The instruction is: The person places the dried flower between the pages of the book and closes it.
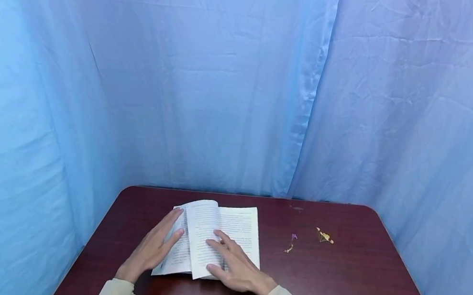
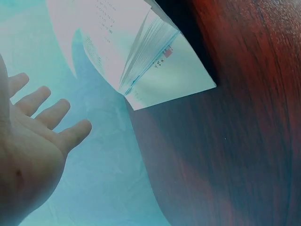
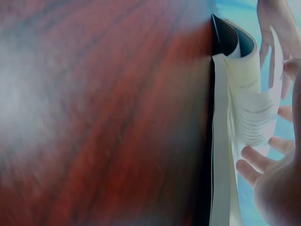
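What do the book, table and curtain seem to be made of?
Book: matte white paper; thin printed pages bend and curl.
Table: glossy, dark red wood or wood-look laminate, I can't tell which; streaky grain and glare show.
Curtain: thin fabric, perhaps synthetic, with a faint sheen; it hangs in creased folds.

Left hand point(image 2: 37, 141) beside open book point(image 2: 143, 54)

Booth-like place: blue curtains point(image 1: 225, 93), dark-red table point(image 1: 356, 285).
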The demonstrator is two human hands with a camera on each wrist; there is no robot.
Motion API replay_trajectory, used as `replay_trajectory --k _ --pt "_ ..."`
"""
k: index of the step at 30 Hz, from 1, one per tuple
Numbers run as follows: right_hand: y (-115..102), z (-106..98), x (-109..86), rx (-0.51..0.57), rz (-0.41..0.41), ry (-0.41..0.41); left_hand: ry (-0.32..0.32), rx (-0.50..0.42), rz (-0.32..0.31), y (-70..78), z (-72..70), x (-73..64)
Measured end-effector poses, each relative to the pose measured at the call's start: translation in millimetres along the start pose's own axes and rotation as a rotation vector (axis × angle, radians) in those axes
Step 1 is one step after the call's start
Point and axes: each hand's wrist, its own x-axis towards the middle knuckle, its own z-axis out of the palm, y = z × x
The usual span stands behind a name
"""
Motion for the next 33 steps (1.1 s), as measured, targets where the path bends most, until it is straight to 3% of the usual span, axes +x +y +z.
replay_trajectory --k 10,15,23,33 --pt "-11.6 11.0 -4.8 -0.078 -0.073 -0.045 0.01 0.072 0.093 -0.9 5.4 -1.1" --pt "-15.2 11.9 -6.7 -0.114 -0.09 -0.056 -0.047 0.105 0.082 2.1 11.7 -3.1" --pt "-13.3 9.9 -4.1 -0.146 -0.239 0.077 -0.168 0.107 0.017 0.7 25.5 -11.0" --pt "-8.8 4.4 -4.8 -0.184 -0.304 0.154 -0.189 0.11 0.007 -5.0 32.5 -14.2"
